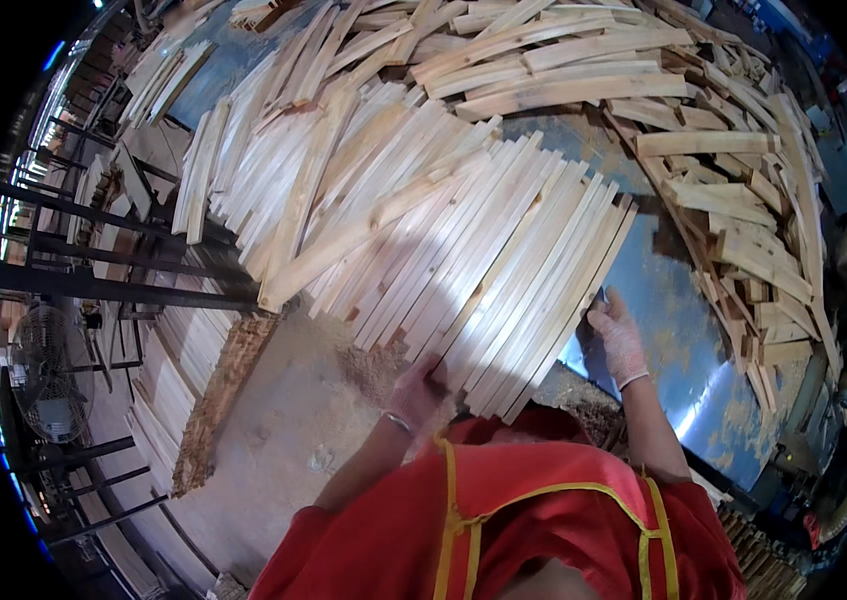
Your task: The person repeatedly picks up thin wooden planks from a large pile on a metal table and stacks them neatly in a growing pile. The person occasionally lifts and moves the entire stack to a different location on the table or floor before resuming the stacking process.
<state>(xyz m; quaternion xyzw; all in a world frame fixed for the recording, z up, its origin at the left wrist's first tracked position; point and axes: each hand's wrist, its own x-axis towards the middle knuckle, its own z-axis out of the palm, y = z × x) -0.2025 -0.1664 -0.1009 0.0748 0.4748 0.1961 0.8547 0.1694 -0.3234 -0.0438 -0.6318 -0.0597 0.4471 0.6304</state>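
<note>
Workshop space is taken up by a steel desk (668, 375), its bare top dusted with sawdust toward the right. Pale wood strips (518, 265) are laid side by side on it, slanted, with their near ends seemingly carried past the near edge. Across the strips' left part, two loose boards (378, 220) are laid at an angle to each other. Along the far edge and toward the far right corner, planks (583, 65) are heaped in disorder.

By the left hand (418, 392), the near ends of the strips are touched; its fingers are partly hidden, so a firm grip cannot be told. The right hand (615, 335), gloved, is curled at the outermost strip's right side; whether wood is gripped cannot be told. A red apron (543, 465) with yellow trim is worn. Beyond the left edge, a fan (51, 375) is seen among dark bars (123, 288).
</note>
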